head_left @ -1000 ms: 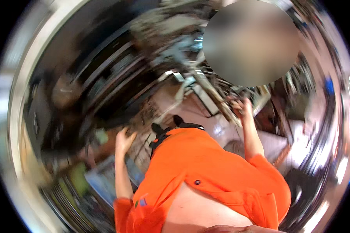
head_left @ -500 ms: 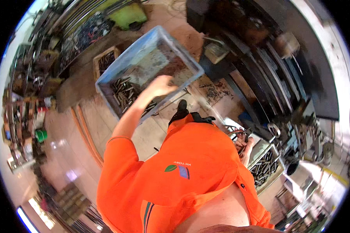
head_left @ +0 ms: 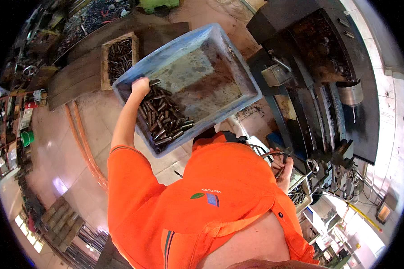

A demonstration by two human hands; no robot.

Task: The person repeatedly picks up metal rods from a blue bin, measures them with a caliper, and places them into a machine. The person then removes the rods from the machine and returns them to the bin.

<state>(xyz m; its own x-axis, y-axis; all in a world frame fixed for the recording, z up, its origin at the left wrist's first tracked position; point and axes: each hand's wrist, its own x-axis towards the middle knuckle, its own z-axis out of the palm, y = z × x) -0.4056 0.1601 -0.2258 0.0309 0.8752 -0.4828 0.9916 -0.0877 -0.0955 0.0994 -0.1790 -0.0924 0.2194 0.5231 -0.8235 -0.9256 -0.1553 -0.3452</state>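
Over on the left, a wooden box full of dark metal pieces sits on a low dark platform, and orange hoses snake across the tiled floor.

The person's left hand reaches into the near corner of a big blue plastic tub. Its fingers look curled over the top of a heap of short, dark metal cylinders, touching them; whether one is actually pinched I cannot tell. The cylinders are piled at the near end of the tub, and the far half is bare and stained.

Further right, the right hand is down beside the hip, closed around what looks like a thin curved metal handle at a rack by the machine. The two hands are well apart.

This reads to me as the picking step: taking a blank from the tub. The next move would call for a firm pinch on one cylinder and a lift clear of its neighbours, which lie crossed over each other and could roll or drag along.
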